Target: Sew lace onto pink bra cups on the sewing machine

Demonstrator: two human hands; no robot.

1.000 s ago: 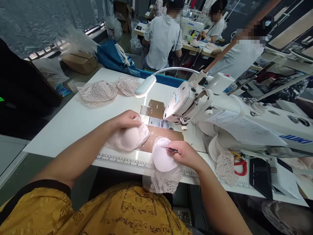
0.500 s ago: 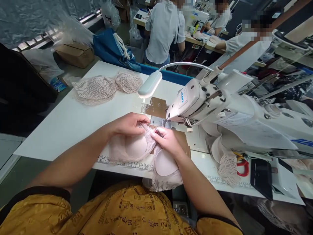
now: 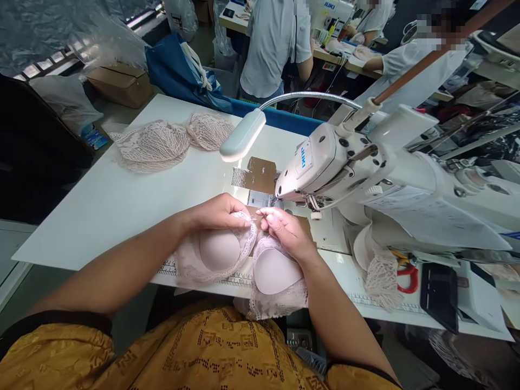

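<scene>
A pale pink lace bra (image 3: 220, 250) with smooth moulded cups lies in front of me at the table's near edge. Its right cup (image 3: 277, 271) hangs partly over that edge. My left hand (image 3: 221, 212) is closed, pinching the lace trim at the top of the left cup. Just to the right, my right hand (image 3: 285, 228) is closed above the right cup, thumb and fingertips together near the centre of the bra. What the right fingers hold, if anything, is hidden. Both hands are just in front of the sewing machine (image 3: 312, 162) and its needle area.
A lamp (image 3: 244, 135) on a bent neck hangs over the white table (image 3: 101, 216). Another lace bra (image 3: 156, 143) lies at the back left. Red-handled scissors (image 3: 407, 279), a dark phone-like object (image 3: 439, 295) and more lace pieces are at right. Co-workers sit beyond.
My right hand has shifted slightly away from the lace at the left hand, and the small dark tool seen in its fingers no longer shows. My left hand keeps hold of the trim.
</scene>
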